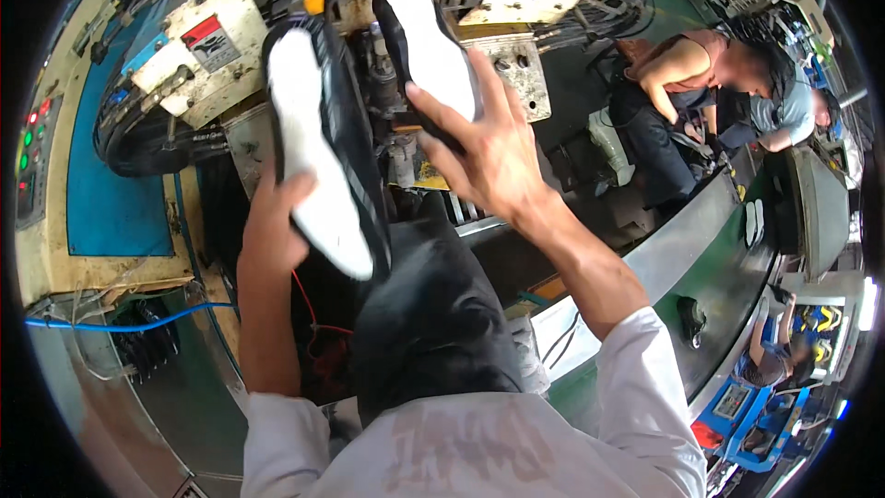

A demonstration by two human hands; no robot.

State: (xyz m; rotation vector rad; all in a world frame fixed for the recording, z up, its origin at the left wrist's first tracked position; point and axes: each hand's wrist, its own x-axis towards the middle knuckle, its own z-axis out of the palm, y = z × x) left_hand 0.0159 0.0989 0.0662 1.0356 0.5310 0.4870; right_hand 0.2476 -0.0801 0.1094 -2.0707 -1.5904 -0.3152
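Note:
A black shoe upper with a white bottom (309, 138) slants before me, white side up. My left hand (272, 231) grips it along its left side, thumb on the white bottom and the other fingers hidden behind it. Further right, a second black shoe upper with a white bottom (424, 32) points away from me over the machine. Its near end is held by my right hand (493, 143), with fingers along both sides. Whether this second upper rests on the machine, I cannot tell.
Metal machine heads (207, 55) with hoses and cables stand ahead on both sides. A control panel with lit buttons (37, 161) is at far left. To the right runs a green conveyor (654, 341) carrying a dark shoe (691, 321). Co-workers (678, 83) sit beyond it.

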